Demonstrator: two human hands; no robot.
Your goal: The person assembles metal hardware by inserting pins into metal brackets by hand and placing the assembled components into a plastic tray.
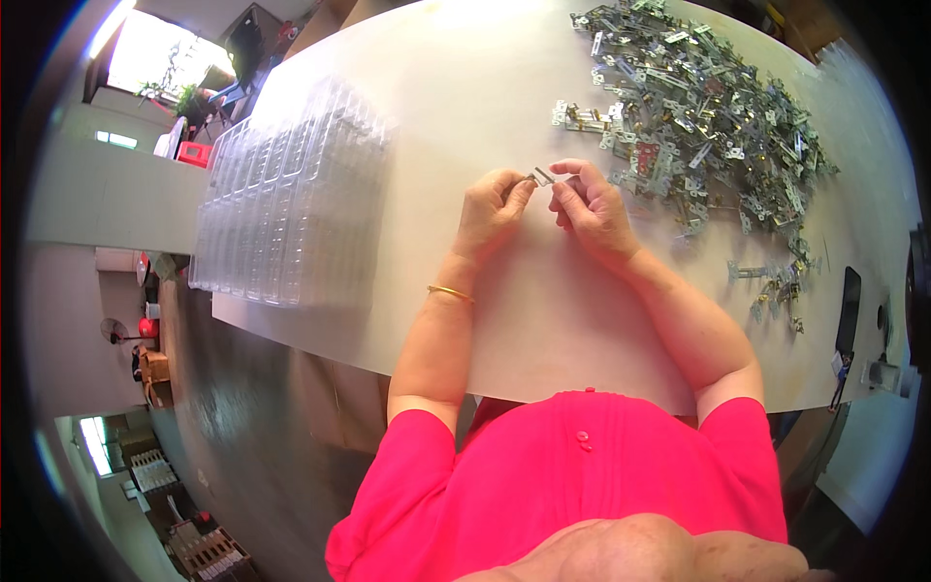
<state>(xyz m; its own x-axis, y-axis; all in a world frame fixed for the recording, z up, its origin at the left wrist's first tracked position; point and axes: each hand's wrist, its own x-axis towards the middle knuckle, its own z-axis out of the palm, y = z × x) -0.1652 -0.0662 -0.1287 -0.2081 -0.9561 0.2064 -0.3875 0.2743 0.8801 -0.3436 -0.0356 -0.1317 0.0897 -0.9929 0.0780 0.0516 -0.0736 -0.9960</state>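
Note:
Over the middle of the white table (427, 126), my two hands meet around a small metal part (543, 177). Thumb and fingers of my left hand (493, 206) pinch its left end. My right hand (593, 209) grips the other end between thumb and fingers, with the index finger bent above. The part looks silvery and narrow; its exact kind is too small to make out. To the right of my hands spreads a large heap of similar small metal parts (698, 126), silver with some brass-coloured bits. A few of them (582, 118) stick out toward my right hand.
Clear plastic trays (291, 204) stand stacked at the table's left. A smaller cluster of metal parts (781, 286) lies at the right, near a dark phone-like object (850, 301). Beyond the table's left edge are a grey floor (252, 388) and a fan (114, 331).

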